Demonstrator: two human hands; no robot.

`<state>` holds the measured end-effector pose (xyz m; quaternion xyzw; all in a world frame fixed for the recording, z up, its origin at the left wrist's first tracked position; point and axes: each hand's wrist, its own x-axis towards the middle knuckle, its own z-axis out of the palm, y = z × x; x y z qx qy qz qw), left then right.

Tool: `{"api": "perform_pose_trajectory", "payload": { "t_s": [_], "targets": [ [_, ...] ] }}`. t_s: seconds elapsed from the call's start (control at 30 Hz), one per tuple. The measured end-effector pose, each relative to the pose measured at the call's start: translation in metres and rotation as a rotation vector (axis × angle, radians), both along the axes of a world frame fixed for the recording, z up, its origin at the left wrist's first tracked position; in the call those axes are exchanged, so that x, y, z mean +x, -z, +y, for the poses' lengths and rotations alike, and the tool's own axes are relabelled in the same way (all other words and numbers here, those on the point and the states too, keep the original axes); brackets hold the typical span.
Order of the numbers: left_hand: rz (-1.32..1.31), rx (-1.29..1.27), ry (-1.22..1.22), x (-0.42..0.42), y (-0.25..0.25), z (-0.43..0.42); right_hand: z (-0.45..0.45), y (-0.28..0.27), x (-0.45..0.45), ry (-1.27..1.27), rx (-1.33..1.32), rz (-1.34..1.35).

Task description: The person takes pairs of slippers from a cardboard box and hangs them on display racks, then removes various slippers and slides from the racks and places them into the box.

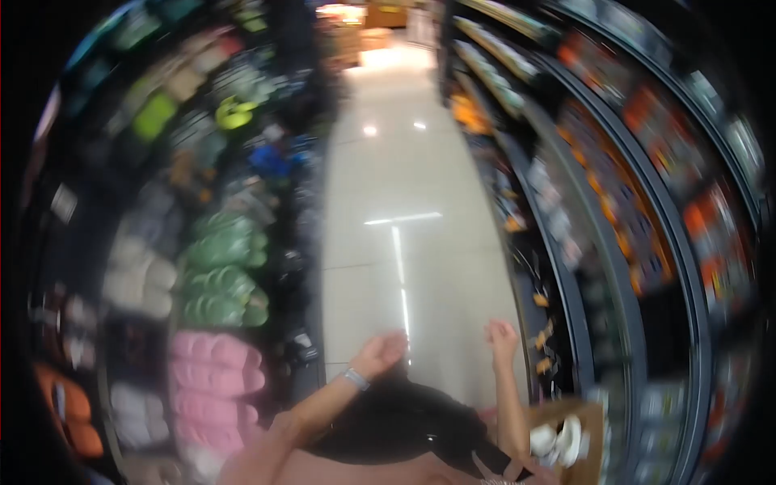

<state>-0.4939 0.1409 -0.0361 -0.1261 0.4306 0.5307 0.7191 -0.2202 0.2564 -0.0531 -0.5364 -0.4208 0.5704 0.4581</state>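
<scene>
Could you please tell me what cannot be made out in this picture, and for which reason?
All in the head view:
Bare left hand and bare right hand: blur hides the exact finger positions.
Orange-and-grey packages at right: blur hides any print.
Brown cardboard box: bare right forearm covers part of its left side.
White rounded items inside: blurred, kind unclear.
Brownish shapes far ahead: too small, glare.

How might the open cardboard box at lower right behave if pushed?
The cardboard box probably holds its shape under a gentle push, its visible edge looking straight. The white things inside lie at odd angles, so they may shift. Its base is out of view, so tipping is hard to judge.
</scene>
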Motion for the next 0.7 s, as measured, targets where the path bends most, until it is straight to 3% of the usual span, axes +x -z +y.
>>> {"api": "perform_pose_trajectory", "payload": {
  "t_s": [0.17, 0.27, 0.3, 0.33, 0.4, 0.5, 0.57, 0.63, 0.7],
  "targets": [
    [-0.012, 0.081, -0.166, -0.092, -0.001, 0.059, 0.067, 0.025, -0.104, -0.464, 0.015, -0.251],
    [-0.013, 0.118, -0.216, -0.151, -0.003, 0.095, 0.093, 0.077, -0.128, -0.719, 0.214, -0.738],
    [0.093, 0.134, -0.246, -0.171, -0.015, 0.108, 0.104, 0.091, -0.133, -0.782, 0.334, -0.889],
    [0.2, 0.14, -0.278, -0.189, -0.024, 0.12, 0.118, 0.095, -0.139, -0.928, 0.062, -0.877],
    [0.3, 0.156, -0.305, -0.219, -0.029, 0.137, 0.139, 0.14, -0.131, -0.898, -0.221, -0.707],
    [0.51, 0.221, -0.306, -0.259, -0.035, 0.164, 0.163, 0.18, -0.12, -0.595, -0.542, -0.504],
    [0.653, 0.198, -0.315, -0.279, -0.031, 0.179, 0.192, 0.284, -0.028, -0.568, -0.57, -0.54],
    [0.855, 0.146, -0.311, -0.297, -0.025, 0.197, 0.208, 0.34, -0.069, -0.467, -0.647, -0.616],
    [0.912, 0.123, -0.351, -0.327, -0.014, 0.221, 0.249, 0.319, -0.093, -0.532, -0.679, -0.701]
  ]
}}
